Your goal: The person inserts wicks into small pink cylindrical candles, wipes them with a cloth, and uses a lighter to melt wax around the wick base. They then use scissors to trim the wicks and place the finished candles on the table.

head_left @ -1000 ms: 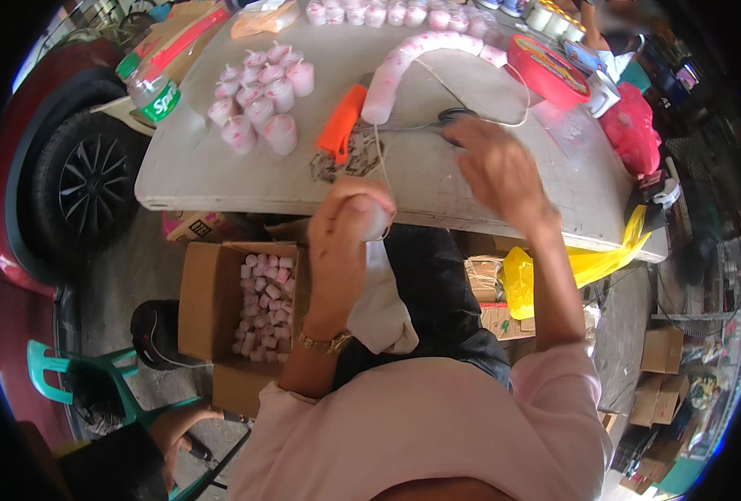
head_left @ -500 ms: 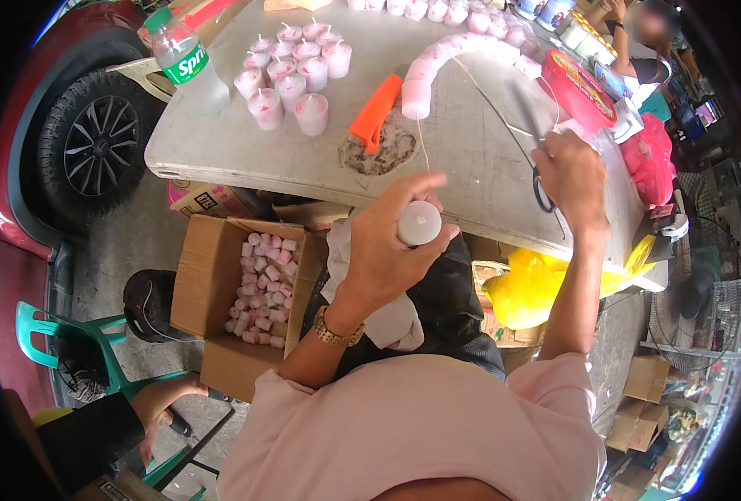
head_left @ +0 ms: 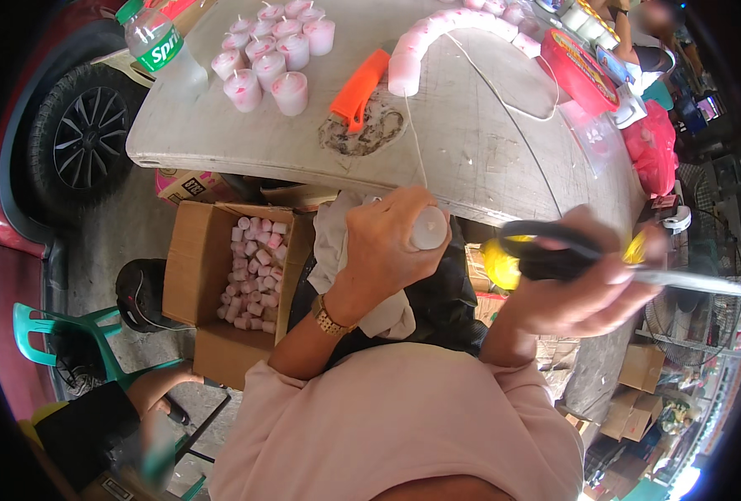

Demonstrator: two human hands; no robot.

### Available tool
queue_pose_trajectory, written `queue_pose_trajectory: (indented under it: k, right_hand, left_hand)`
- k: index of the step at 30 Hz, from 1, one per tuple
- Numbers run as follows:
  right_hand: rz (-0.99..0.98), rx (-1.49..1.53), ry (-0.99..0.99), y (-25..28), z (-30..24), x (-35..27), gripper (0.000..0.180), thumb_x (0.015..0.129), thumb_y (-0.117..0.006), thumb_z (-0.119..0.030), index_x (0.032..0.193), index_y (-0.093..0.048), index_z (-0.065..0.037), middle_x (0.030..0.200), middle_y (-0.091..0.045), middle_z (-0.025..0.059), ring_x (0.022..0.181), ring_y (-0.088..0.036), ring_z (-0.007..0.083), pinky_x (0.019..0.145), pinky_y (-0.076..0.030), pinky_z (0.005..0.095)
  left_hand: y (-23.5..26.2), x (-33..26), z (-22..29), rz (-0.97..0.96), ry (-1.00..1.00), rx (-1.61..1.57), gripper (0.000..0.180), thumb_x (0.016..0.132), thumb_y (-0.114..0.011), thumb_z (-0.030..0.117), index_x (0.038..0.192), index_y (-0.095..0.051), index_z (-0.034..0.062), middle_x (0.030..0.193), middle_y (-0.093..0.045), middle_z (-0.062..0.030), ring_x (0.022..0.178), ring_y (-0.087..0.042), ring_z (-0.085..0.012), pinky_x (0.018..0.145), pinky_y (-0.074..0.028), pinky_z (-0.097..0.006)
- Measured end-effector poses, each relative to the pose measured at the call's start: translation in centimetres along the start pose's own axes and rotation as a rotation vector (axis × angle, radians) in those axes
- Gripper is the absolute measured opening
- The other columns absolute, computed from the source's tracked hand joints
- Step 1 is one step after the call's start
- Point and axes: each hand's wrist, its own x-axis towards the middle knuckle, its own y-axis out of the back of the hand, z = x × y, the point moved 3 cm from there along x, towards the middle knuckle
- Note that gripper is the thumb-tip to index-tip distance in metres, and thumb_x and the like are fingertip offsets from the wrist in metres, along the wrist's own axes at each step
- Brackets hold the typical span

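My left hand (head_left: 387, 242) is wrapped round a short whitish candle (head_left: 429, 228), whose flat round end faces up. A thin wick string (head_left: 415, 138) runs from it across the table edge to a curved row of pink-and-white candles (head_left: 437, 29) threaded end to end. My right hand (head_left: 567, 296), smeared by motion, grips a pair of scissors (head_left: 550, 249) with dark handles, raised in front of the table's right part; the blades point right. An orange-handled tool (head_left: 360, 88) lies on a dark stained patch of the table (head_left: 245, 150). A cloth (head_left: 337, 238) hangs beside my left hand.
Several wicked candles (head_left: 289, 92) stand at the table's far left, near a green-labelled bottle (head_left: 163, 50). An open cardboard box (head_left: 189, 263) with small candles is at my left. A red tub (head_left: 579, 71) stands back right; a person sits lower left.
My right hand has lifted the scissors off the table and swung them nearer to me. My left hand has turned and closed more around the candle. The view has shifted slightly.
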Motion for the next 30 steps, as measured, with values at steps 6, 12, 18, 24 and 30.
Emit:
queue_pose_trajectory:
  k: [6, 12, 18, 24, 30]
  right_hand:
    - [-0.133, -0.315, -0.026, 0.2, -0.2, -0.9, 0.03, 0.098, -0.045, -0.031, 0.092, -0.055, -0.003, 0.064, -0.059, 0.004, 0.052, -0.052, 0.0129, 0.045, -0.041, 0.0259]
    - [-0.465, -1.026, 0.289, -0.1, 1.4, -3.0, 0.021, 0.098, -0.048, -0.024, 0.106, -0.056, -0.007, 0.078, -0.064, 0.005, 0.078, -0.06, 0.0161, 0.073, -0.049, 0.0342]
    - [-0.31, -1.213, 0.421, 0.6, 0.6, -3.7, 0.029, 0.098, -0.047, -0.031, 0.093, -0.057, -0.004, 0.075, -0.062, 0.0075, 0.072, -0.059, 0.0187, 0.068, -0.05, 0.0338]
    - [-0.201, -1.121, 0.323, 0.2, -0.2, -3.3, 0.025, 0.097, -0.048, -0.026, 0.091, -0.057, -0.004, 0.075, -0.061, 0.0081, 0.063, -0.058, 0.0183, 0.062, -0.049, 0.0301]
    - [-0.215, -0.14, -0.443, -1.4, 2.3, -3.2, 0.026, 0.101, -0.044, -0.026, 0.094, -0.051, -0.002, 0.063, -0.058, 0.0045, 0.056, -0.056, 0.0101, 0.05, -0.04, 0.0187]
  left_hand:
    - [-0.1, -0.1, -0.3, 0.051, -0.082, 0.044, 0.023, 0.066, -0.078, 0.01, 0.071, -0.056, 0.0068, 0.062, -0.054, -0.0077, 0.05, -0.054, -0.0267, 0.049, -0.043, -0.032]
    - [0.0, -0.3, -0.7, 0.08, -0.043, 0.052, 0.02, 0.068, -0.075, 0.006, 0.072, -0.056, 0.0072, 0.063, -0.055, -0.0077, 0.051, -0.055, -0.026, 0.047, -0.043, -0.032]
    - [0.3, 0.0, -0.9, 0.038, -0.096, 0.003, 0.019, 0.068, -0.075, 0.006, 0.073, -0.056, 0.0068, 0.065, -0.056, -0.0074, 0.053, -0.057, -0.0254, 0.048, -0.044, -0.031]
    - [0.7, -0.2, 0.0, 0.089, -0.128, 0.054, 0.021, 0.067, -0.077, 0.009, 0.074, -0.058, 0.007, 0.067, -0.058, -0.0072, 0.053, -0.057, -0.0251, 0.048, -0.043, -0.033]
    - [1.7, -0.9, -0.8, 0.041, -0.1, -0.011, 0.022, 0.069, -0.078, 0.012, 0.076, -0.057, 0.0048, 0.069, -0.059, -0.0068, 0.058, -0.058, -0.0236, 0.067, -0.053, -0.036]
